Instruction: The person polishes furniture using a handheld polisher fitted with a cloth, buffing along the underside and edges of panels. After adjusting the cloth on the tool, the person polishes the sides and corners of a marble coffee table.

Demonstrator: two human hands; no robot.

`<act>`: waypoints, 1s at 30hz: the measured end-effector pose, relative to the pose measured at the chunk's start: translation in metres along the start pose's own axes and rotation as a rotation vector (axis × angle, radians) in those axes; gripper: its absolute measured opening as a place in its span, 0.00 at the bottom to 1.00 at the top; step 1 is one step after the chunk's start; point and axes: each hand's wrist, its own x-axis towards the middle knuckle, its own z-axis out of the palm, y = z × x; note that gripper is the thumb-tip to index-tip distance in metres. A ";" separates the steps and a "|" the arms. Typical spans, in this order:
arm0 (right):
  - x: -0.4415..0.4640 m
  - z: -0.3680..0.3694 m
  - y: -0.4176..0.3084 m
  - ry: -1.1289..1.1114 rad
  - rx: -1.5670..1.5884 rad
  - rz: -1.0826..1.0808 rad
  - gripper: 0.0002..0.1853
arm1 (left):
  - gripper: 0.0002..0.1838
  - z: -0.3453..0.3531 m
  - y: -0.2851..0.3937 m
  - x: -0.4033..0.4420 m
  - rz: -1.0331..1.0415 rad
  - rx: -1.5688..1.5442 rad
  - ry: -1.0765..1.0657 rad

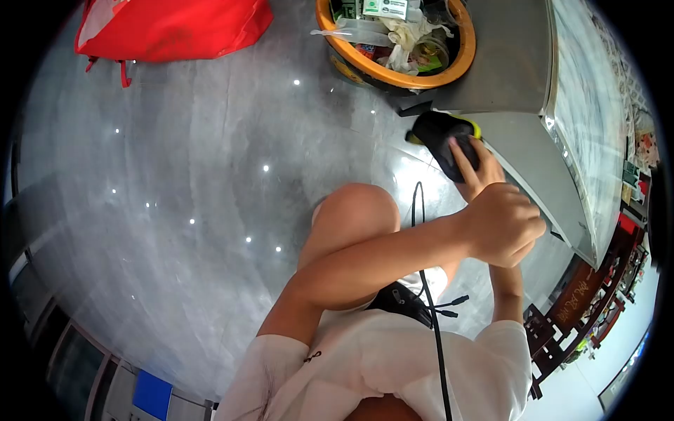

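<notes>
The black item point(444, 140) with yellow-green edging is held above the grey floor point(203, 147), close in front of the corner of a grey cabinet point(505, 56); its exact kind is hard to make out. The right hand point(479, 165) is clamped on it, fingers laid across its near end. The left hand point(507, 223) is curled into a fist, its arm crossing in front of the body so that the fist overlaps the right forearm; whether it grips the forearm or anything else, I cannot tell. Beyond the item stands a bin with an orange rim point(421, 82), filled with mixed rubbish point(414, 42). A black cable point(438, 344) runs up over the white shirt point(379, 344) and loops beside the bent knee point(361, 210), with small connectors point(449, 307) near the lap. Farther out, a red bag point(175, 31) lies on the floor at the upper left, dark wooden furniture point(579, 298) is at the right, and a blue panel point(152, 394) shows at the lower left
</notes>
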 end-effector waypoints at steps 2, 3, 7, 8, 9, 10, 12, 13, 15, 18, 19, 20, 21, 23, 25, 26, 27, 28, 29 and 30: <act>0.016 -0.034 -0.009 -0.030 -0.142 0.019 0.25 | 0.07 -0.032 0.008 0.007 0.002 0.036 0.165; -0.002 -0.020 0.013 0.072 -0.134 0.013 0.20 | 0.06 -0.057 0.008 0.010 -0.027 0.099 0.251; 0.000 -0.057 0.023 0.347 -0.288 -0.276 0.16 | 0.22 -0.149 -0.049 0.010 -0.600 0.200 0.696; -0.005 -0.067 0.028 0.365 -0.266 -0.308 0.14 | 0.30 -0.168 -0.072 -0.001 -0.805 0.373 0.689; -0.010 -0.077 0.031 0.382 -0.245 -0.338 0.12 | 0.36 -0.182 -0.102 -0.017 -0.927 0.381 0.654; -0.016 -0.085 0.031 0.433 -0.297 -0.296 0.14 | 0.34 -0.189 -0.105 -0.015 -1.099 0.122 0.556; -0.016 -0.095 0.026 0.489 -0.343 -0.221 0.19 | 0.32 -0.186 -0.118 -0.014 -1.251 -0.160 0.438; -0.012 -0.100 0.024 0.493 -0.352 -0.206 0.18 | 0.27 -0.173 -0.129 -0.017 -1.164 -0.211 0.449; -0.016 -0.108 0.024 0.428 -0.358 -0.228 0.16 | 0.23 -0.164 -0.146 -0.015 -1.068 -0.277 0.457; -0.028 -0.118 0.022 0.298 -0.441 -0.247 0.14 | 0.16 -0.164 -0.157 -0.008 -1.128 -0.476 0.551; -0.031 -0.120 0.020 0.292 -0.446 -0.248 0.14 | 0.15 -0.164 -0.161 -0.009 -1.101 -0.488 0.613; -0.033 -0.122 0.018 0.251 -0.460 -0.218 0.15 | 0.14 -0.166 -0.164 -0.011 -1.077 -0.498 0.677; -0.036 -0.122 0.014 0.211 -0.473 -0.187 0.15 | 0.13 -0.171 -0.160 -0.013 -1.053 -0.504 0.740; -0.038 -0.121 0.008 0.208 -0.478 -0.174 0.15 | 0.10 -0.186 -0.143 -0.026 -1.104 -0.477 0.776; -0.037 -0.120 0.005 0.209 -0.494 -0.153 0.15 | 0.11 -0.205 -0.126 -0.051 -1.037 -0.543 0.796; -0.034 -0.119 0.004 0.212 -0.494 -0.155 0.15 | 0.12 -0.216 -0.112 -0.062 -1.028 -0.513 0.830; -0.027 -0.115 0.002 0.222 -0.471 -0.183 0.16 | 0.13 -0.227 -0.097 -0.075 -1.020 -0.482 0.866; -0.021 -0.110 0.000 0.228 -0.445 -0.211 0.17 | 0.15 -0.240 -0.081 -0.088 -0.987 -0.505 0.855; -0.013 -0.103 -0.003 0.268 -0.472 -0.231 0.16 | 0.17 -0.254 -0.066 -0.101 -0.951 -0.525 0.846; -0.006 -0.098 -0.005 0.288 -0.496 -0.266 0.15 | 0.17 -0.267 -0.054 -0.118 -0.969 -0.476 0.874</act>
